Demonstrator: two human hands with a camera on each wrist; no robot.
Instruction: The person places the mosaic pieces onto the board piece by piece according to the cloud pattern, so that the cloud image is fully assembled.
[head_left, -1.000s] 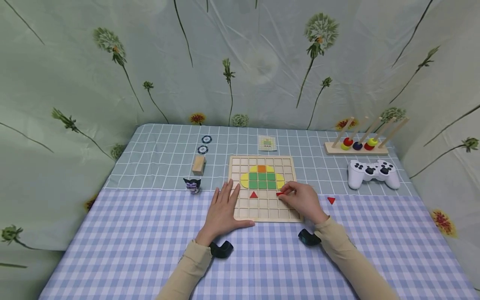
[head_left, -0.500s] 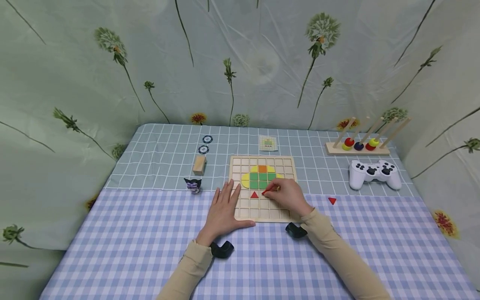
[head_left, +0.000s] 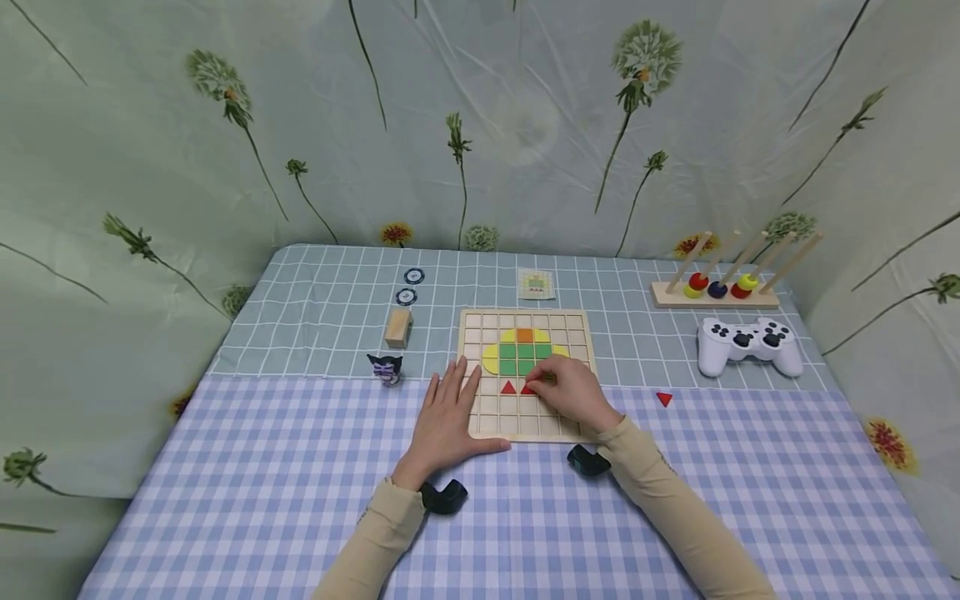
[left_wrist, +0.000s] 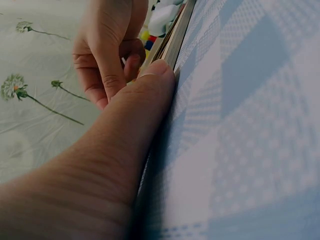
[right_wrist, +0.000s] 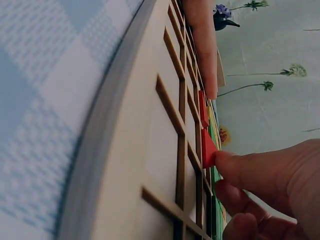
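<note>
Moving left, the right hand [head_left: 573, 390] now pinches a red triangle [head_left: 528, 388] over the board [head_left: 525, 427]; the flat left hand [head_left: 448, 412] steadies it. Right wrist view: triangle [right_wrist: 208, 148] nearly seated, needing a press down.

Head view: high, facing forward and down over the whole table, grid board [head_left: 525, 375] at centre. Left wrist view: at cloth level, close behind the left hand [left_wrist: 100, 165]. Right wrist view: rotated, skimming the board [right_wrist: 165, 150] closely. All share the board.
</note>
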